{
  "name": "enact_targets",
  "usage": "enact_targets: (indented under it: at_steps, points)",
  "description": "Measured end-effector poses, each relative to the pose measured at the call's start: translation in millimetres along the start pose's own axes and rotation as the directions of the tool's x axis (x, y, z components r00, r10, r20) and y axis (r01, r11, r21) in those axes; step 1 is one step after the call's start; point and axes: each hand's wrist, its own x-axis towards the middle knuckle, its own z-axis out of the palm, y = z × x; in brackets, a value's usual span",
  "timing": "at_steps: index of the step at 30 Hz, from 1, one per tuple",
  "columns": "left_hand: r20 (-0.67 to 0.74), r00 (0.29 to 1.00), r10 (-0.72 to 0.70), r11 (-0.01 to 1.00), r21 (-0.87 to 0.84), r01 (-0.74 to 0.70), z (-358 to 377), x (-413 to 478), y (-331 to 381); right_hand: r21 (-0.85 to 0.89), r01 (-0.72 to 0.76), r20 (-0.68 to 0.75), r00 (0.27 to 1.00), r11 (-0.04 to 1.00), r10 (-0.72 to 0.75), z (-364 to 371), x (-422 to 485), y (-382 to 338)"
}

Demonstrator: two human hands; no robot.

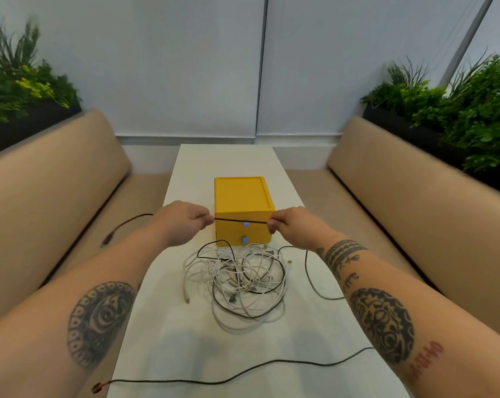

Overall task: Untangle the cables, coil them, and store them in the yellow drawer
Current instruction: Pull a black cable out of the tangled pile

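1. Both forearms reach forward over the white table [162, 340]. We log the hands raised above it, level with each other, just in front of the yellow drawer unit [243, 196].
2. Left hand [185, 222]: fingers curled, thumb and fingertips pinching a black cable [240, 220].
3. Right hand [293, 228]: mirrored pose, fingers curled, pinching the same cable further along.
4. The span between the hands runs straight and taut across the upper drawer front.
5. Beyond the left hand the cable trails past the table's left edge and ends in a plug over the left bench [56, 182].
6. Both drawers look closed; their small pale-blue pulls face us.
7. The tangle [243, 285] of white and black cables lies on the table between the forearms, near the unit's front.
8. A second black cable [185, 382] lies loose across the near end of the table.
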Motion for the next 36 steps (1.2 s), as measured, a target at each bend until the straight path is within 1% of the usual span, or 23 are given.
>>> enact_targets:
  at_steps: [2,5,7,9,15,19,24,27,31,36]
  points:
    - [-0.023,0.998,-0.056,0.998,-0.008,0.055,-3,-7,-10,-0.039,-0.045,-0.005,0.999,0.998,0.045,-4,-6,15]
    - [-0.031,0.991,-0.134,0.986,-0.106,0.13,-4,-20,-34,-0.111,-0.115,-0.013,0.993,0.987,0.115,-12,-21,48]
    - [-0.029,0.986,-0.167,0.979,-0.126,0.162,-2,-27,-44,-0.163,-0.136,-0.018,0.991,0.977,0.135,-9,-29,65]
    - [-0.028,0.983,-0.179,0.977,-0.123,0.175,3,-30,-51,-0.187,-0.153,-0.026,0.988,0.97,0.15,-3,-35,75]
    - [0.007,0.982,-0.188,0.982,-0.028,0.188,-1,-39,-65,-0.196,-0.207,-0.019,0.978,0.959,0.207,0,-54,93]
    - [0.018,0.977,-0.212,0.977,-0.028,0.213,4,-47,-63,-0.207,-0.259,-0.003,0.964,0.943,0.264,12,-66,108]
    - [0.048,0.975,-0.215,0.976,-0.016,0.216,21,-54,-57,-0.21,-0.282,0.027,0.955,0.936,0.294,24,-80,118]
    - [0.042,0.971,-0.234,0.972,-0.012,0.234,24,-59,-67,-0.237,-0.316,0.028,0.943,0.919,0.331,20,-91,134]
    - [0.036,0.968,-0.25,0.966,-0.057,0.252,14,-70,-81,-0.295,-0.357,0.021,0.925,0.886,0.38,12,-118,160]
    - [0.011,0.963,-0.268,0.963,-0.004,0.268,8,-79,-82,-0.265,-0.413,0.012,0.902,0.871,0.431,16,-129,166]
